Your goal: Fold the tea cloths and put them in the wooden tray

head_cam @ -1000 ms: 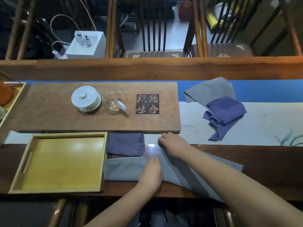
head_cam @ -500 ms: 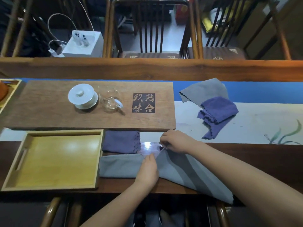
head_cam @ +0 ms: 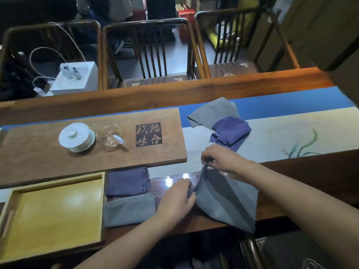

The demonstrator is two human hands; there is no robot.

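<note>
Grey cloth [head_cam: 223,200] lies half lifted on the bench [head_cam: 310,171], and both hands pinch it along one raised edge: the right hand [head_cam: 223,158] holds the far corner up, the left hand [head_cam: 176,199] grips the near end of that same edge. The rest of the cloth slopes down to the right, its scalloped hem close to the bench's front edge. So the step in hand looks like the first fold of this cloth.

Just left of it lie a folded grey cloth [head_cam: 130,209] and, behind that, a folded purple cloth [head_cam: 127,181], both beside the tray [head_cam: 5,216] but not in it; nothing shows inside the tray. Two more cloths, grey [head_cam: 211,111] and purple [head_cam: 231,131], lie loose on the runner [head_cam: 291,129] behind the hands.

Next, I judge, the lifted edge must be carried across and laid on the opposite hem, corners matched, then pressed flat before a second fold. The hem nearest the front could slip off if the cloth is dragged.
</note>
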